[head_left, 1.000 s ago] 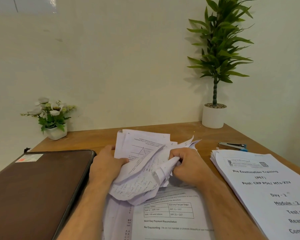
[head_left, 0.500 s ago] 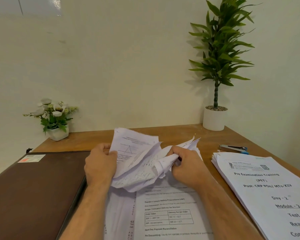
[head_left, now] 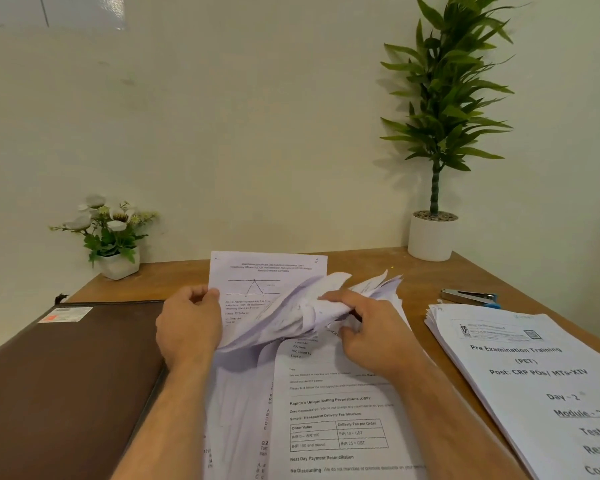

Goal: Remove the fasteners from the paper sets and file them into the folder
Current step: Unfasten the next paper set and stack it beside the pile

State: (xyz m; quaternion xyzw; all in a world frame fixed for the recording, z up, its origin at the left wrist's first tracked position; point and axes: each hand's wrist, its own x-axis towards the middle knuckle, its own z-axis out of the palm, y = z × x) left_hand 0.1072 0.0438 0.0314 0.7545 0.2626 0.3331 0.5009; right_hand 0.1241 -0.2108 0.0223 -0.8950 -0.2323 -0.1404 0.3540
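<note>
At the middle of the surface, the left hand (head_left: 189,327) grips a paper set's (head_left: 274,306) left edge while the right hand (head_left: 371,327) pinches its crumpled sheets; steady, gentle peeling near the bound corner should spare tears, the folder (head_left: 66,375) waiting closed alongside.

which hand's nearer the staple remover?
Right. The right hand grips the crumpled papers mid-desk, with the staple remover further to its right; the left hand is on the papers' far side, by the folder.
</note>
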